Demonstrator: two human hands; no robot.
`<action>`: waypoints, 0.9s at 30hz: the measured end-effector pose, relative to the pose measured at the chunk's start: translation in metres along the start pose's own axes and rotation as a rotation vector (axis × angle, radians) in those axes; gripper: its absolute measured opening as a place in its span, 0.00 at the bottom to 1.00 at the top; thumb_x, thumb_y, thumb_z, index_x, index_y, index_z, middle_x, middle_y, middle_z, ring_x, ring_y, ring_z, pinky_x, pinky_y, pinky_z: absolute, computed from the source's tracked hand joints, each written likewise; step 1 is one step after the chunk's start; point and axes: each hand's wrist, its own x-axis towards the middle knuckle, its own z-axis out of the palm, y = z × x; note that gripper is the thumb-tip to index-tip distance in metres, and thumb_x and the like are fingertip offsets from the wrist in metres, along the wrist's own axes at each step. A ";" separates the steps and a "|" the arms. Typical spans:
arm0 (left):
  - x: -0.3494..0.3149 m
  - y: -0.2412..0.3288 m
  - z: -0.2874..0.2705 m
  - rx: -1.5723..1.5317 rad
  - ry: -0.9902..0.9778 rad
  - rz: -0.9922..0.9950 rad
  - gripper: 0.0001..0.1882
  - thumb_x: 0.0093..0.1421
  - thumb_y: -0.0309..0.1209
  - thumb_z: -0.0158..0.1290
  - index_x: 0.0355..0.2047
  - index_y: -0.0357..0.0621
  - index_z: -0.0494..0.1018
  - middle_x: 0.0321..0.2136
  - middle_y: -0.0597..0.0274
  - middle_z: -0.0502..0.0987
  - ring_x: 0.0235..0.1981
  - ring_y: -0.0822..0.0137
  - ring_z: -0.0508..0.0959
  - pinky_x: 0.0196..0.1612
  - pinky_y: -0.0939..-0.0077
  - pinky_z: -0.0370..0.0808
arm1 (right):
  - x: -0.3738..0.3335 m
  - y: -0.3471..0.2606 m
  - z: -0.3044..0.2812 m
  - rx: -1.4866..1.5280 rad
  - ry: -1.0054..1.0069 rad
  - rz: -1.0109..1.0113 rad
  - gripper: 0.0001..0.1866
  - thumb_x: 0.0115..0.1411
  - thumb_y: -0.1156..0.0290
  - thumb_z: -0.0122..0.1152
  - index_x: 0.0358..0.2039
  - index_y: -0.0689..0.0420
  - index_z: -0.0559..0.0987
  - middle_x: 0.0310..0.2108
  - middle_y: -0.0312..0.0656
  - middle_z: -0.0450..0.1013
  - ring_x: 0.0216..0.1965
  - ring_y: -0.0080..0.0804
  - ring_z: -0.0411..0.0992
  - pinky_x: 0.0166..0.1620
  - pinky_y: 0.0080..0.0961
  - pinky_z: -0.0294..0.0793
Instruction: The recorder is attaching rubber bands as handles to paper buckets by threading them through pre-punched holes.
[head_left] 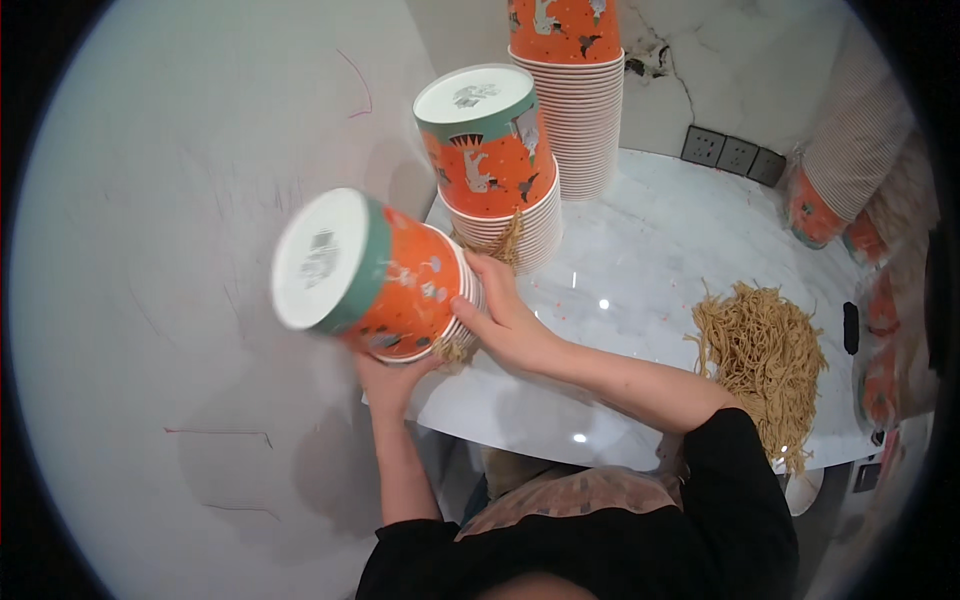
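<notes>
Both my hands hold a short stack of orange paper tubs with green bands, tilted on its side above the table's left edge. The white bottom of its outermost tub points to the upper left. My left hand grips the stack from below, its fingers partly hidden behind it. My right hand is wrapped round the rims on the right side, thumb on the orange wall. A few tan, noodle-like strands stick out near the rims. Just behind stands another upside-down stack of tubs, with similar strands hanging at its rims.
A taller stack of tubs stands at the back by the wall. A heap of tan strands lies on the white marbled table at the right. Bagged tubs are beyond it, near wall sockets. A pale wall is close on the left.
</notes>
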 end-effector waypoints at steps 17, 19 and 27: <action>0.166 0.160 0.063 -0.220 -0.033 0.401 0.51 0.42 0.31 0.77 0.62 0.37 0.58 0.56 0.54 0.72 0.56 0.62 0.75 0.59 0.67 0.73 | 0.178 -0.121 -0.126 -0.398 0.043 -0.382 0.39 0.68 0.43 0.51 0.64 0.65 0.66 0.56 0.63 0.69 0.58 0.55 0.69 0.60 0.41 0.69; 0.180 0.157 0.073 -0.252 -0.164 0.326 0.52 0.41 0.32 0.78 0.62 0.36 0.58 0.57 0.54 0.71 0.57 0.62 0.74 0.59 0.67 0.73 | 0.179 -0.100 -0.134 -0.464 0.108 -0.361 0.39 0.68 0.44 0.51 0.67 0.63 0.63 0.57 0.63 0.68 0.58 0.56 0.69 0.60 0.41 0.69; 0.203 0.131 0.099 -0.166 -0.340 0.178 0.64 0.37 0.39 0.80 0.65 0.34 0.48 0.61 0.50 0.65 0.63 0.59 0.69 0.64 0.63 0.70 | 0.151 -0.057 -0.151 -0.359 0.179 -0.275 0.34 0.70 0.53 0.49 0.69 0.61 0.60 0.59 0.60 0.67 0.62 0.53 0.64 0.65 0.41 0.61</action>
